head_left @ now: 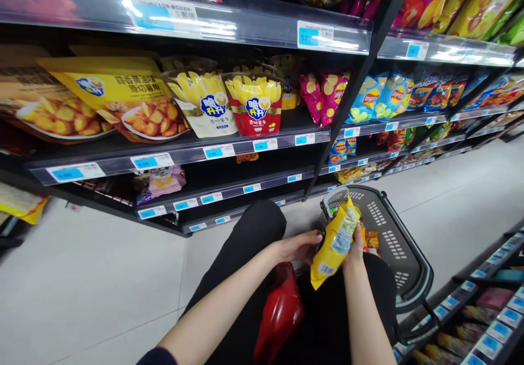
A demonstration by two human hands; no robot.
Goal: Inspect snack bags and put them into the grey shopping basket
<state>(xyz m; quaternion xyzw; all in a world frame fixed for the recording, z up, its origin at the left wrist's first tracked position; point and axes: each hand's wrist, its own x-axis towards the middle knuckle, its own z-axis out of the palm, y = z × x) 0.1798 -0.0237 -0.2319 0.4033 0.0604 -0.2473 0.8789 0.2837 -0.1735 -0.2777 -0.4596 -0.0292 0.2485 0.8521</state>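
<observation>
A yellow snack bag, its printed back and barcode showing, is tilted over my lap. My right hand grips it along its right edge, with the fingers partly hidden behind the bag. My left hand is beside the bag's left edge, fingers stretched towards it and partly apart; whether the fingertips touch the bag I cannot tell. Below my left hand, a shiny red bag lies between my legs. Just beyond the yellow bag stands a grey shopping basket with several snack packs inside.
Black shelves run along the front with price tags on their edges. They bear yellow potato snack pouches, white and red pouches, and blue chip bags. Another shelf stands at lower right. The floor is pale tile.
</observation>
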